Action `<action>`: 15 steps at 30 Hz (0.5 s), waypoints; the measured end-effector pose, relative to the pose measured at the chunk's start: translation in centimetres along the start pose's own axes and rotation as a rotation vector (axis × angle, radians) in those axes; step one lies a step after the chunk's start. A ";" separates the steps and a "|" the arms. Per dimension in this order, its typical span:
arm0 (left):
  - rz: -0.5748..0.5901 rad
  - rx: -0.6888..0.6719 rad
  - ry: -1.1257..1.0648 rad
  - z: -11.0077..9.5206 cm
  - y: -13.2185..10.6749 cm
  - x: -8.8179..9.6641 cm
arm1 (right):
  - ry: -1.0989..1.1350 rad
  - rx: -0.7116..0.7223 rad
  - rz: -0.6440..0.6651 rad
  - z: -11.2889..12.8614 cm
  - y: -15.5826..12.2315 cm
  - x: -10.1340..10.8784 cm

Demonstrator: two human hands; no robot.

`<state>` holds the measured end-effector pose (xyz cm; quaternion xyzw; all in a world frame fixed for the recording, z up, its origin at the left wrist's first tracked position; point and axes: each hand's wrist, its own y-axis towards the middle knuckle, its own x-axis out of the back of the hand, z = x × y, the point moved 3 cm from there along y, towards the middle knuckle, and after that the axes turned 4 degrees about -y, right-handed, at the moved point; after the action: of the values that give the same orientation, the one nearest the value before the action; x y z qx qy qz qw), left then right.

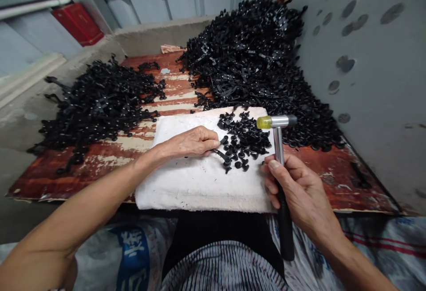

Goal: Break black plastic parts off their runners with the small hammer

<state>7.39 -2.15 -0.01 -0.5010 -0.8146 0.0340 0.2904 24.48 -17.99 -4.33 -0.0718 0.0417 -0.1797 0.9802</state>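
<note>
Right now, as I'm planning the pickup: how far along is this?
Possibly done: the small cluster on the white pad. In hand: left hand pins one black piece, right hand holds the hammer. Left: perhaps the right pile; left pile unclear.

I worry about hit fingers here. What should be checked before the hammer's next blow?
1. Right hand grips the yellow-faced, chrome-headed hammer by its black handle: ok.
2. Left hand pins a black plastic part on the white padded block: ok.
3. Left fingertips away from that part: not ok, they touch it.
4. Loose black plastic pieces beside it kept clear: not ok, crowded.
5. Hammer height above block: cannot tell.
</note>
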 end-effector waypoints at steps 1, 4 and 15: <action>-0.001 -0.005 -0.003 0.0 0.0 0.0 | 0.001 0.000 0.002 0.0 0.0 0.0; 0.013 -0.014 -0.003 0.0 0.1 0.0 | 0.002 0.003 0.004 -0.1 0.1 0.0; 0.010 -0.016 -0.047 0.4 0.2 0.0 | -0.018 0.016 -0.027 0.3 -0.1 0.0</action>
<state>7.30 -1.99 -0.45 -0.5066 -0.8188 0.0407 0.2668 24.50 -18.05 -3.98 -0.0660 0.0305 -0.1924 0.9786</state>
